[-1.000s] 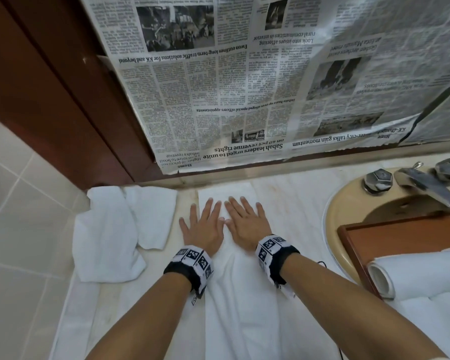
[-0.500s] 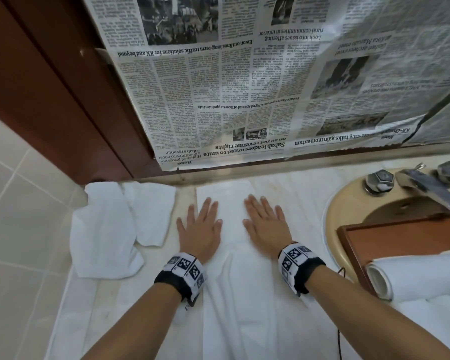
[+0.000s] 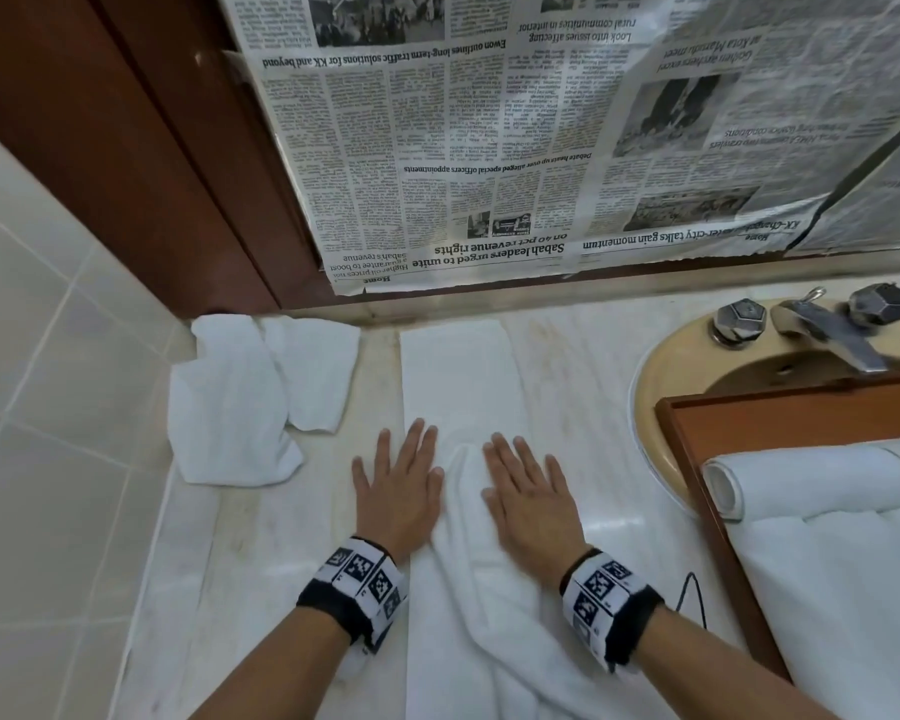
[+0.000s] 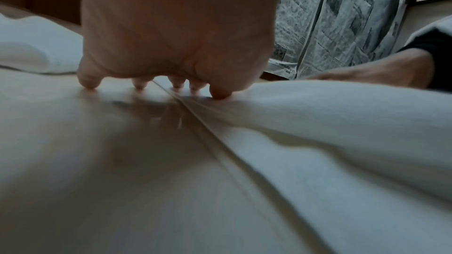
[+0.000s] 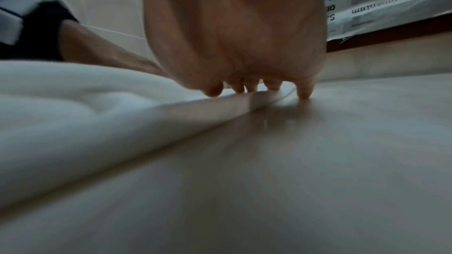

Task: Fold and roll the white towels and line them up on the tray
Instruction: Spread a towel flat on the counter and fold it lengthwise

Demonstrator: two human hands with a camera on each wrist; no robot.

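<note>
Sliding nearer along the towel (image 3: 463, 376), both flat hands have parted.

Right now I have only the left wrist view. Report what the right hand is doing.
Observer: The right hand lies flat, fingers straight, on the right edge of the long folded towel.
Operator: Tell me what is on the tray.
Observer: The wooden tray holds one rolled towel, lying on a flat white cloth.
Operator: Count what is left to fold.
Observer: A crumpled white heap lies at the back left of the counter; I cannot tell how many towels it holds.
</note>
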